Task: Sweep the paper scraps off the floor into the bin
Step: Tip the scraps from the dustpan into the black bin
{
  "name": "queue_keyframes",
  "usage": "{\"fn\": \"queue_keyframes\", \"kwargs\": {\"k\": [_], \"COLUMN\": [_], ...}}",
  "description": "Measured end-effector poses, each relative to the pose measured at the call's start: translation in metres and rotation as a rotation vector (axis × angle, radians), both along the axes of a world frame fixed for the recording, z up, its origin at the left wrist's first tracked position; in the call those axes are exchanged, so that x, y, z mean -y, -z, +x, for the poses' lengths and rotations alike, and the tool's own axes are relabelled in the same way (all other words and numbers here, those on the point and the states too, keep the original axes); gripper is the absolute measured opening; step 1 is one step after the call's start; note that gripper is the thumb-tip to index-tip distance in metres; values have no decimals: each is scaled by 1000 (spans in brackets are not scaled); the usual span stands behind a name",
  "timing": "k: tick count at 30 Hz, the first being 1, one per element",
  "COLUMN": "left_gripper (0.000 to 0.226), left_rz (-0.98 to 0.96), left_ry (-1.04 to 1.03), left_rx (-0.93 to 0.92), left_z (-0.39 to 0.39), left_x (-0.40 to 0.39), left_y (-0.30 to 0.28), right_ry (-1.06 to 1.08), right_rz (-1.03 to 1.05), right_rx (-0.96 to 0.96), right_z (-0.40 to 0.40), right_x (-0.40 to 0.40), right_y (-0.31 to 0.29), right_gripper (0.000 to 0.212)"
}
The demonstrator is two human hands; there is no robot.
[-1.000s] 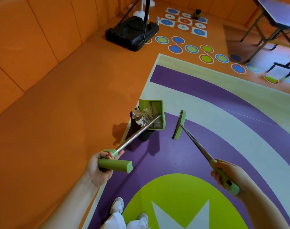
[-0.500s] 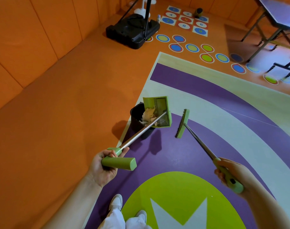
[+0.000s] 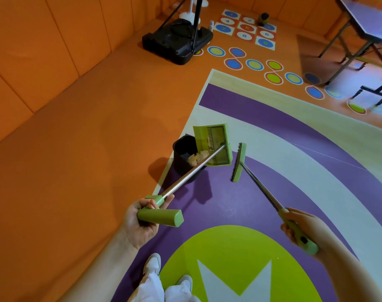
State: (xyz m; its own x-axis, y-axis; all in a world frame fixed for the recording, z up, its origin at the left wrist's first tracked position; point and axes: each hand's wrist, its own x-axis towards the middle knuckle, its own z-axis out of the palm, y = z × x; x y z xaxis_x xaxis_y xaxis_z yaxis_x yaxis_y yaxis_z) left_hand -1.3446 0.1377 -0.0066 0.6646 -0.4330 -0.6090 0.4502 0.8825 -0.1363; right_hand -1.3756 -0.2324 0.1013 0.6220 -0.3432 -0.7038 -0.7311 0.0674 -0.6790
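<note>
Padded orange wall panels [image 3: 55, 40] run along the far left, meeting a plain orange floor [image 3: 76, 160] that fills the left half of the scene. Far from the person, against that wall, sits a black plastic weighted stand base [image 3: 177, 43] with dark poles rising out of view. The left hand [image 3: 140, 223] is curled round the green plastic grip of a long-handled green dustpan [image 3: 214, 144], whose metal shaft slants up and away; the pan is tipped over a small black plastic bin [image 3: 184, 149] standing at the border where the orange floor meets a large mat with purple, pale grey and lime-green curved bands [image 3: 261, 131]. Crumpled pale paper scraps [image 3: 197, 159] lie inside the bin, just below the pan's lip. Near the bottom edge, two white shoes [image 3: 153, 263] and pale trouser legs show on the lime oval. Just right of the dustpan, apart from it, hangs a flat green broom head [image 3: 239, 163] on a thin dark shaft; the right hand [image 3: 303, 225] grips its green handle, fingers wrapped round. Beyond, printed coloured circles [image 3: 254, 64] and a numbered square grid [image 3: 246, 29] mark the far floor. At far right stands a folding purple-topped table with dark metal legs [image 3: 368, 20].
</note>
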Motion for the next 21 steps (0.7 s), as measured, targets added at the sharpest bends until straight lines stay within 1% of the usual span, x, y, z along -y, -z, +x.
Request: {"fn": "queue_keyframes", "kwargs": {"k": [7, 14, 17, 21], "left_gripper": [118, 118, 115, 113], "left_rz": [-39, -57, -62, -63], "left_ry": [-25, -28, -26, -15], "left_rx": [23, 14, 7, -3], "left_z": [-7, -16, -17, -15], "left_x": [-2, -4, -8, -9], "left_y": [3, 11, 15, 19], "right_ry": [-48, -25, -35, -19], "right_rz": [-38, -16, -6, -1], "right_rx": [-1, -17, -18, -23], "right_z": [-3, -7, -8, -7], "right_x": [-7, -7, -9, -9], "right_y": [1, 4, 4, 5], "right_gripper": [6, 12, 6, 6]}}
